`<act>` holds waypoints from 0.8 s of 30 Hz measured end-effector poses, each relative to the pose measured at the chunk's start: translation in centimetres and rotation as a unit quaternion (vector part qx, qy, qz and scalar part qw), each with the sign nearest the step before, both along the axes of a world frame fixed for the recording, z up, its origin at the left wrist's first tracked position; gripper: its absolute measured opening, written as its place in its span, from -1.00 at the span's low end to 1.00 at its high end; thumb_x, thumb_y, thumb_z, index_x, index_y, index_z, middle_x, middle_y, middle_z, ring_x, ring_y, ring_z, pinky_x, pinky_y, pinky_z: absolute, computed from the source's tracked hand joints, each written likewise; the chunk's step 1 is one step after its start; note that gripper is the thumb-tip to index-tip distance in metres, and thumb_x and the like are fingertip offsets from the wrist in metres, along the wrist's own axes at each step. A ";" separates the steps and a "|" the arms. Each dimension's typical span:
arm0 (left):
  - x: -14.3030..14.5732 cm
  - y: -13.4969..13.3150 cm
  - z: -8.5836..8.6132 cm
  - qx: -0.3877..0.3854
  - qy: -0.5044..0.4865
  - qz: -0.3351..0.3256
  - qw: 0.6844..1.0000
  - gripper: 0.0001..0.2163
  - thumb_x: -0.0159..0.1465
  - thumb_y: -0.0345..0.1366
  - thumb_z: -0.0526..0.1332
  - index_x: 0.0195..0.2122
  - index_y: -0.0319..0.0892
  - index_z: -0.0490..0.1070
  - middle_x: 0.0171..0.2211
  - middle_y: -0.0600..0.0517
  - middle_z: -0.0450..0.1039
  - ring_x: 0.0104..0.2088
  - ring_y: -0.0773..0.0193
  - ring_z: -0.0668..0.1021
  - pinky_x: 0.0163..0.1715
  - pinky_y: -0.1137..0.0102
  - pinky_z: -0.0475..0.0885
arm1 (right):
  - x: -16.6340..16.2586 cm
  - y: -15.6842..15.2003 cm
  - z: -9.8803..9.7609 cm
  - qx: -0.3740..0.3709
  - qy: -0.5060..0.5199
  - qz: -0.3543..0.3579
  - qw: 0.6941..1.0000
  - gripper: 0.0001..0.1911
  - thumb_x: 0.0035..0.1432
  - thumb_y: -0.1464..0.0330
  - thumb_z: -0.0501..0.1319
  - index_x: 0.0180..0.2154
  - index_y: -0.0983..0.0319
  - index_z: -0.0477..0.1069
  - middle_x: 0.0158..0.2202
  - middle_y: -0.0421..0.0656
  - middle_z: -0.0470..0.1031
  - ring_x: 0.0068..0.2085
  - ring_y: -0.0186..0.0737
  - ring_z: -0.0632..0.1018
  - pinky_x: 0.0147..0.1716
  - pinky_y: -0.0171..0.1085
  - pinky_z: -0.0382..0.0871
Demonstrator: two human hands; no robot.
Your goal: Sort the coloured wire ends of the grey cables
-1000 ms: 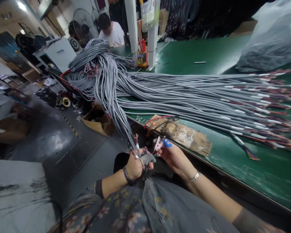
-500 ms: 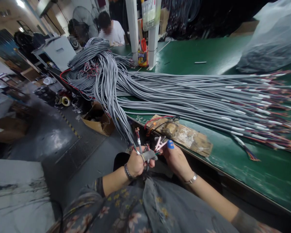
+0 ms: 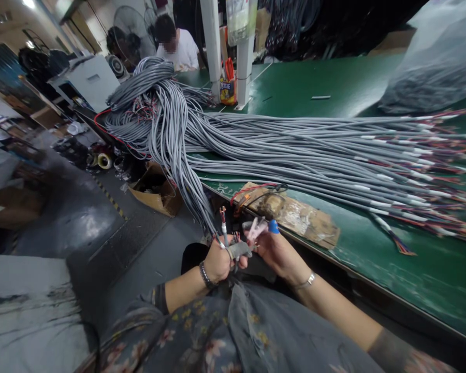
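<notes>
Left hand [image 3: 217,263] clenched on a grey cable end [image 3: 223,228] below the green bench [image 3: 411,269] edge; right hand [image 3: 277,252] pinches its stripped wires [image 3: 252,231]. Grey cable bundle [image 3: 295,150] sprawls across the bench, well apart.

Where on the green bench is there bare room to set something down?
Bare green bench behind the grey cables, between white post and plastic bag; right of the cardboard pad, before the wire ends. Crowded: the middle under cables; the edge by left hand and right hand.
</notes>
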State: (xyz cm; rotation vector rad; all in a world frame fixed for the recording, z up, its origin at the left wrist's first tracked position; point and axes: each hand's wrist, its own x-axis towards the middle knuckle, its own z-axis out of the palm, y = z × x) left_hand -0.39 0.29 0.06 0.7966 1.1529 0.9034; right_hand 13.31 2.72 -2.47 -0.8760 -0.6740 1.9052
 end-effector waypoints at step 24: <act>-1.3 -0.9 -0.1 0.078 0.071 -0.092 0.990 -0.59 -0.04 0.08 0.31 -0.60 -0.25 0.44 -0.73 0.02 0.39 -0.69 0.37 0.40 -0.62 0.46 0.31 | 0.6 -2.1 0.8 0.058 -0.162 0.070 0.983 -0.53 -0.25 -0.01 0.39 -0.52 0.24 0.37 -0.61 -0.27 0.36 -0.55 -0.37 0.32 -0.52 -0.33 0.17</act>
